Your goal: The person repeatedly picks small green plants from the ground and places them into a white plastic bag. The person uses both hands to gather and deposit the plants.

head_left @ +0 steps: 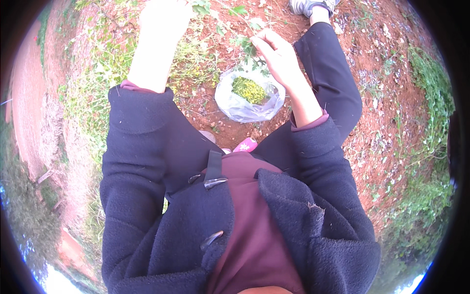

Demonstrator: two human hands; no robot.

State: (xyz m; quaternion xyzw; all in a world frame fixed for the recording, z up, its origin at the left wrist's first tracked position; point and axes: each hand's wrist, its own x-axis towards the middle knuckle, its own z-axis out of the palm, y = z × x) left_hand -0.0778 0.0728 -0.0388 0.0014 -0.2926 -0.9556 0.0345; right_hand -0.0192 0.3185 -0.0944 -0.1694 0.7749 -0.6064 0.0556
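Note:
At the top edge my left hand [165, 17] is bright and washed out, and the picture cuts off part of it. It looks closed, with a green leafy plant stem [238, 11] coming from beside its fingers. My right hand [275, 55] is to the right, thumb and forefinger pinched together at the leaves of that plant. Just below the right hand, a clear plastic bag [230, 109] stands on the soil with its mouth spread wide. Inside lies a heap of small yellow-green flower heads [249, 90].
Reddish soil [377, 98] with small stones and weeds lies around. My dark-trousered legs flank the bag, and a shoe [306, 7] shows at the top. A pink item with a white flower pattern [246, 145] is between my legs. Dense greenery [431, 90] grows at right, grass [103, 63] at left.

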